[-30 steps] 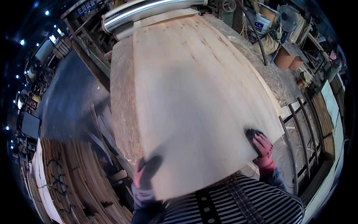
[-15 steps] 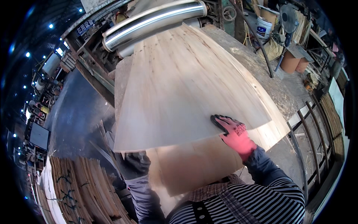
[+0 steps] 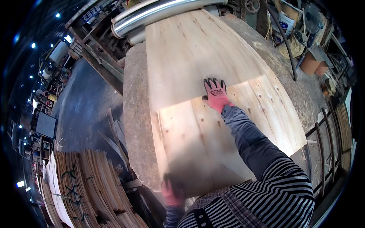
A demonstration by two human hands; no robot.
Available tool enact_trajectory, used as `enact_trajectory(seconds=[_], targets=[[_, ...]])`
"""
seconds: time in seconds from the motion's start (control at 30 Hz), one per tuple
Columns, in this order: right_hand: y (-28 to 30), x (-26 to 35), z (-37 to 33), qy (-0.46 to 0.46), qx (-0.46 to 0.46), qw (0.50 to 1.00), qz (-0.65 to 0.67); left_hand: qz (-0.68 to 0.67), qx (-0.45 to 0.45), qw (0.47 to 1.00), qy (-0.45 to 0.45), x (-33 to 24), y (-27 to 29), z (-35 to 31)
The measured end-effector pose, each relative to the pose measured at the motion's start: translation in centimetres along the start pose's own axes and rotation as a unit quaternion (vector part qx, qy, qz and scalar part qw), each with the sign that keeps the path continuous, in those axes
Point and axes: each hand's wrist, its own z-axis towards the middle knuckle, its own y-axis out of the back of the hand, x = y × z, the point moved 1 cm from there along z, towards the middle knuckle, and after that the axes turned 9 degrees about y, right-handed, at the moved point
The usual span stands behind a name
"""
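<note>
My right hand, in a pink glove with black fingertips, lies flat with fingers spread. It rests across the near edge of an upper wood veneer sheet, whose far end reaches the shiny metal rollers. Beneath it, a second veneer sheet with small dark knots sticks out toward me. My left hand, also gloved, is at the near left corner of that lower sheet. Motion blur smears its fingers, so whether it grips the corner is unclear.
Both sheets lie on a worn, rough table. Upright stacks of veneer stand at the lower left. A metal rack is on the right. A dark pole, a white bucket and a fan are at the far right.
The upper sheet has moved away from me toward the rollers, baring more of the lower sheet. My right hand went forward with it; my left hand left its edge and came back toward me.
</note>
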Motion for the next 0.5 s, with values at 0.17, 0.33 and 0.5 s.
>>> enact_trajectory(seconds=[0.17, 0.33, 0.5], targets=[[4.2, 4.8, -5.0, 0.133, -0.026, 0.986, 0.094, 0.023, 0.069, 0.993, 0.091, 3.4, -3.2, -2.7], [7.4, 5.3, -15.3, 0.083, 0.111, 0.978, 0.156, -0.062, 0.06, 0.992, 0.089, 6.1, -4.2, -2.6], [10.3, 5.3, -23.6, 0.019, 0.136, 0.977, 0.164, -0.309, 0.103, 0.938, 0.12, 9.7, -5.6, -1.3]])
